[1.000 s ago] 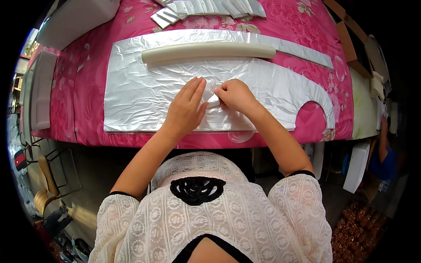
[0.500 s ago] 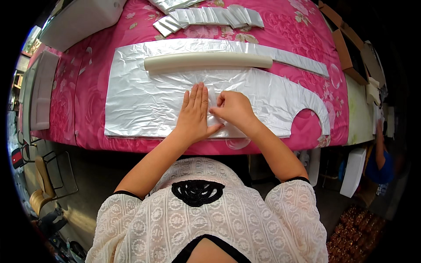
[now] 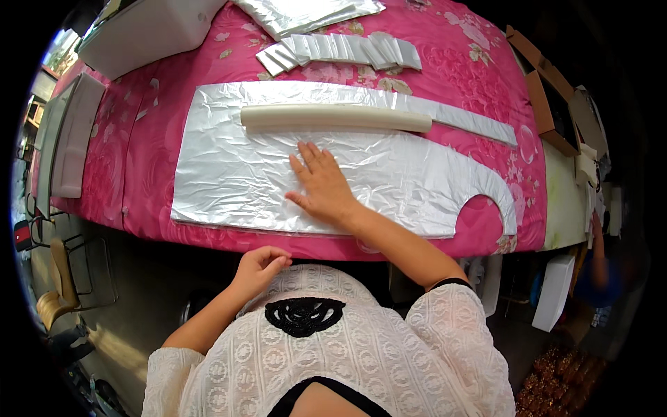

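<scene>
A stack of crinkled silver film sheets (image 3: pixel 222 181) lies across the table, with a curved notch cut in its right end. My right hand (image 3: pixel 324 184) rests flat on it near the middle, fingers spread. At the table's front edge, off the sheets, my left hand (image 3: pixel 260 270) is curled with thumb and fingers together; whatever it may hold is hidden. A long cream tube (image 3: pixel 333 118) lies along the far part of the sheets. Beyond the tube, a narrow silver strip (image 3: pixel 476 127) runs out to the right.
Small folded silver packets (image 3: pixel 340 51) lie in an overlapping row farther back, before more silver sheets (image 3: pixel 306 14). White boxes (image 3: pixel 149 38) stand at the left, a brown cardboard box (image 3: pixel 552 104) at the right. A pink flowered cloth (image 3: pixel 472 52) covers the table. Another person's arm shows far right.
My left hand has left the sheets and drawn back to the table's front edge, curling up. My right hand has moved left and opened from a pinch to lie flat.
</scene>
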Demonstrator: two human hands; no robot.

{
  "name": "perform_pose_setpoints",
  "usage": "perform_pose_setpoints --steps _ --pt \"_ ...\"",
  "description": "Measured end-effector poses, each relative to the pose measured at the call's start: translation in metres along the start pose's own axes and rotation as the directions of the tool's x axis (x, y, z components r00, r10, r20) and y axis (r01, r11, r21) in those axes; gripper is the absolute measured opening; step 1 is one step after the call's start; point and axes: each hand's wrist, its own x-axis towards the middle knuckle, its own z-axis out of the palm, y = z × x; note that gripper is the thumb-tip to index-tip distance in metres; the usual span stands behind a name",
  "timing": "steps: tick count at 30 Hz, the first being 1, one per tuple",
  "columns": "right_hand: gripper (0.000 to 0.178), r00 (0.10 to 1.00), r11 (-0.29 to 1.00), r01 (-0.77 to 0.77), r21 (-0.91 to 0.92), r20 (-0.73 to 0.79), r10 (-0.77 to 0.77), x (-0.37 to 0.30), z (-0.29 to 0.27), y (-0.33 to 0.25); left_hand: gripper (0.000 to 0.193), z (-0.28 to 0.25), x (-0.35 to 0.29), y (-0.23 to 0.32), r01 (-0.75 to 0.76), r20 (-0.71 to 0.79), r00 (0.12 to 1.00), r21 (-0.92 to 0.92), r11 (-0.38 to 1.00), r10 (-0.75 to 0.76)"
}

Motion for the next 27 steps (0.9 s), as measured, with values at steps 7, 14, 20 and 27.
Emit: perform_pose_setpoints --steps 7,14,20,27 --pt "0.056 0.981 0.875 -0.046 0.481 0.189 -0.052 -0.031 0.023 -0.099 0.026 -0.017 -0.011 -0.023 0.335 -0.061 0.921 -0.383 0.861 -0.385" --pt "0.023 0.935 0.856 0.252 0.451 0.113 -0.335 -0.028 -0.02 -0.06 0.015 -0.018 -0.01 0.041 -0.091 -0.006 0.992 0.663 0.743 0.127" --pt "0.008 0.952 0.873 -0.088 0.48 -0.217 0.215 0.018 -0.104 0.08 0.016 -0.011 0.005 0.075 -0.37 0.015 0.898 0.57 0.734 0.441" --pt "0.022 0.505 0.634 -0.46 0.622 -0.404 0.763 0.087 -0.128 0.31 0.019 -0.002 0.02 0.07 -0.172 0.024 0.985 0.282 0.944 0.173"
